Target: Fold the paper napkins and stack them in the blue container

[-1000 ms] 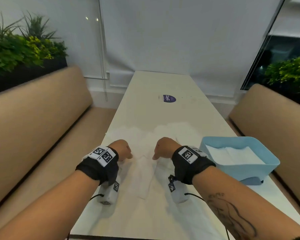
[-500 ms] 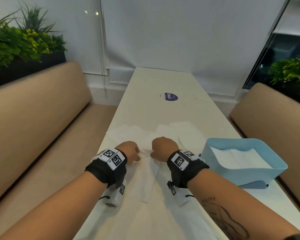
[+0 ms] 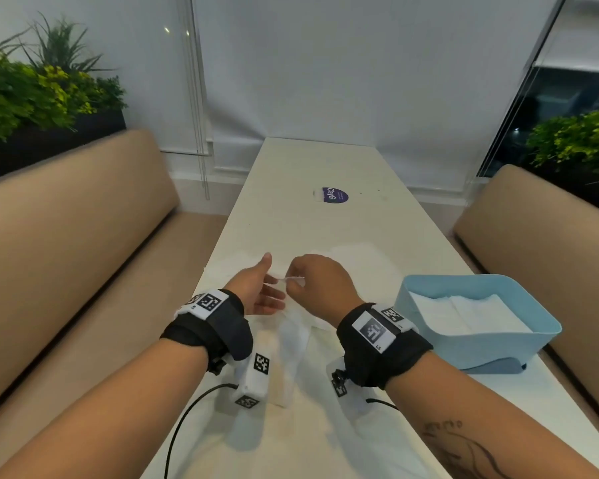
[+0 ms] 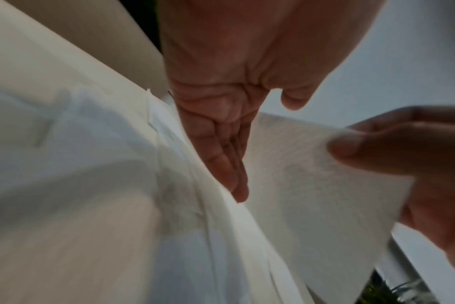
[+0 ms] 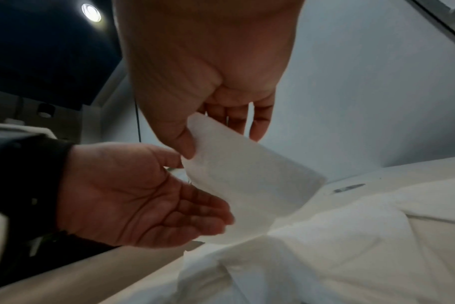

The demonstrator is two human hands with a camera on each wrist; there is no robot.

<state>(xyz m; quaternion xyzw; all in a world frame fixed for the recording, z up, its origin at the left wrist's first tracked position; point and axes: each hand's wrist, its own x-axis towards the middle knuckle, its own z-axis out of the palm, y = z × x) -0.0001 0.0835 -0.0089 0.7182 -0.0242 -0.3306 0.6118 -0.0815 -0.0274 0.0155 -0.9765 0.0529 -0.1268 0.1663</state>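
Right hand [image 3: 320,281], just above frame ctr in the head view, pinches one corner of a white napkin [image 5: 247,176] btwn thumb and fingers. The sheet is lifted off the table [image 3: 325,160] at that corner and slopes down to the loose napkins [image 3: 360,257] spread flat on the tabletop around mid-frame.

Left hand [image 3: 256,288] sits just left of it, released: palm turned toward the right hand, fingers straight and together, thumb up, holding nothing. In the right wrist view its fingertips [image 5: 216,216] lie at the napkin's lower edge, touching or only just beside; hard to tell w/ the blur. The left wrist view shows the same fingers pointing down along the sheet's edge, w/ the right thumb pressed on the paper at the right of frame.

Blue container [image 3: 481,344] stands at lower right of the head view, by the table's right edge, near the right wrist but apart from it. Folded napkins [image 3: 464,312] lie flat inside, below the rim.

Farther up the table is a round purple sticker [image 3: 335,195]. Tan benches [image 3: 66,209] run down both sides, w/ green plants [image 3: 32,88] at upper left and far right. Both wrists carry black straps [image 3: 215,333] w/ printed marker tags.
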